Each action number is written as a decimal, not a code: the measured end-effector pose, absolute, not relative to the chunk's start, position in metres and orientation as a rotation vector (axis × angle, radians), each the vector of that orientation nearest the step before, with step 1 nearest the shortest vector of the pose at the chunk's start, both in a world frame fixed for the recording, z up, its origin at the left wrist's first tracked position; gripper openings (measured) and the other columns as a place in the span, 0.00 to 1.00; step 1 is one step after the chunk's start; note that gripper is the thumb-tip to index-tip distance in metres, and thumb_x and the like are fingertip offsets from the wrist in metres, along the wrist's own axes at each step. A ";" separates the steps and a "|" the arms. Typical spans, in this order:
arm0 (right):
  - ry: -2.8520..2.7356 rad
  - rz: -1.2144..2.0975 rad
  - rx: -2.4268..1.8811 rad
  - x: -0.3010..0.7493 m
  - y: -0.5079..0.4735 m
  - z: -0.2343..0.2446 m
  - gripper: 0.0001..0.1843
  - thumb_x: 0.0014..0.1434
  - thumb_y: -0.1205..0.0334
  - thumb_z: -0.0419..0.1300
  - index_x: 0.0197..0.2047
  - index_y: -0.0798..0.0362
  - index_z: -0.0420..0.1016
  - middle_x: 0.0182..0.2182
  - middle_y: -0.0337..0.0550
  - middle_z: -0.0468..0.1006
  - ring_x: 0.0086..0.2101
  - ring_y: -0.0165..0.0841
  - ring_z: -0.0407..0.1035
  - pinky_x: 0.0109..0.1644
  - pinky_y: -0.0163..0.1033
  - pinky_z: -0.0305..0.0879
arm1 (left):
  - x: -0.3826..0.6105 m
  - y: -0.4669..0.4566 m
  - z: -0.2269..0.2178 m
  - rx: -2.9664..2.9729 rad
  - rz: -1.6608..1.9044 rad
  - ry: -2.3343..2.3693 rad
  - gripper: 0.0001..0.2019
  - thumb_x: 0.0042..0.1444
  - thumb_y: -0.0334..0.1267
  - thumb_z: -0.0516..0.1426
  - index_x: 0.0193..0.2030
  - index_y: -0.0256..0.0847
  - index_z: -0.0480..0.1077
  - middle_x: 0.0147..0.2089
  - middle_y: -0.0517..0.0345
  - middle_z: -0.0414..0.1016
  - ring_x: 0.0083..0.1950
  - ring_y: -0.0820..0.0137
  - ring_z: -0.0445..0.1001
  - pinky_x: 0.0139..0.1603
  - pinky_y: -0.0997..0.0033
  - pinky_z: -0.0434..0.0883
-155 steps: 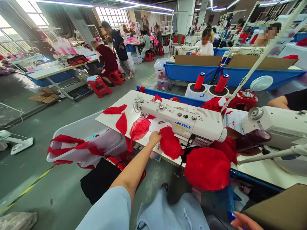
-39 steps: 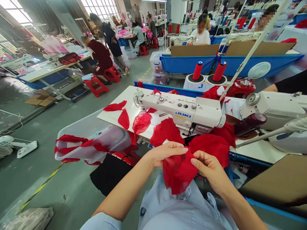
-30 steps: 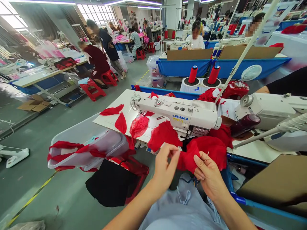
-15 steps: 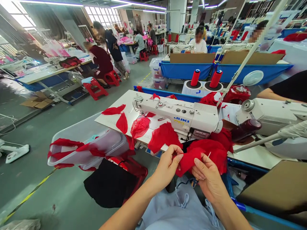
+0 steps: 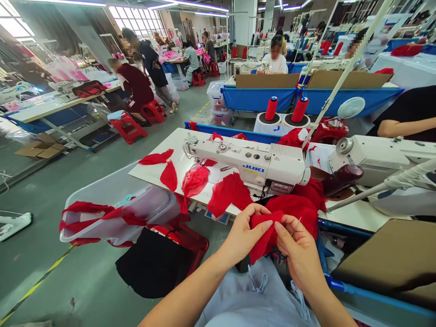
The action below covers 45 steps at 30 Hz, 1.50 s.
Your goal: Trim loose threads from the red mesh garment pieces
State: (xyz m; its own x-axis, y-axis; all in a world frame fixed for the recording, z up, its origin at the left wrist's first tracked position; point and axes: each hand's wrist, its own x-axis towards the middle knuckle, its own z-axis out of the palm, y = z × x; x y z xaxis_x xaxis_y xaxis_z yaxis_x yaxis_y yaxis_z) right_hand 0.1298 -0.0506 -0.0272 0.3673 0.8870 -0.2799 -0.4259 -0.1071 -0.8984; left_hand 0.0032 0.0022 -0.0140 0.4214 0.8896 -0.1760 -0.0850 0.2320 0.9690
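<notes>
In front of my lap, a piece of thin red fabric (image 5: 260, 245) is stretched between my two hands. My left hand (image 5: 245, 232) pinches its upper edge between thumb and fingers. Close beside it, my right hand (image 5: 299, 245) grips the same edge, its thumb almost touching the left one. A thin pale tip sticks up between the right fingers; its kind is hidden. Just beyond stands a white sewing machine (image 5: 252, 159), with several loose red fabric pieces (image 5: 230, 193) lying on its table (image 5: 153, 175). More red fabric (image 5: 299, 211) is heaped behind my right hand.
At left, a translucent plastic bin (image 5: 98, 193) has red strips over its rim. Black cloth (image 5: 153, 263) covers part of a red stool (image 5: 200, 247). Red thread cones (image 5: 271, 109) stand behind the machine. A cardboard sheet (image 5: 384, 254) is at right. Co-workers sit nearby.
My hands have come closer together along the fabric's edge, and more fabric hangs below the left hand. The pale tip in my right hand shows less. The whole view has shifted slightly.
</notes>
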 end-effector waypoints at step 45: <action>-1.725 0.292 -1.292 0.145 -0.070 -0.005 0.30 0.62 0.78 0.51 0.63 0.44 0.68 0.33 0.42 0.71 0.29 0.27 0.69 0.30 0.28 0.68 | -0.001 -0.001 0.007 0.673 0.708 0.807 0.19 0.40 0.46 0.71 0.29 0.33 0.72 0.27 0.58 0.76 0.27 0.76 0.72 0.31 0.77 0.67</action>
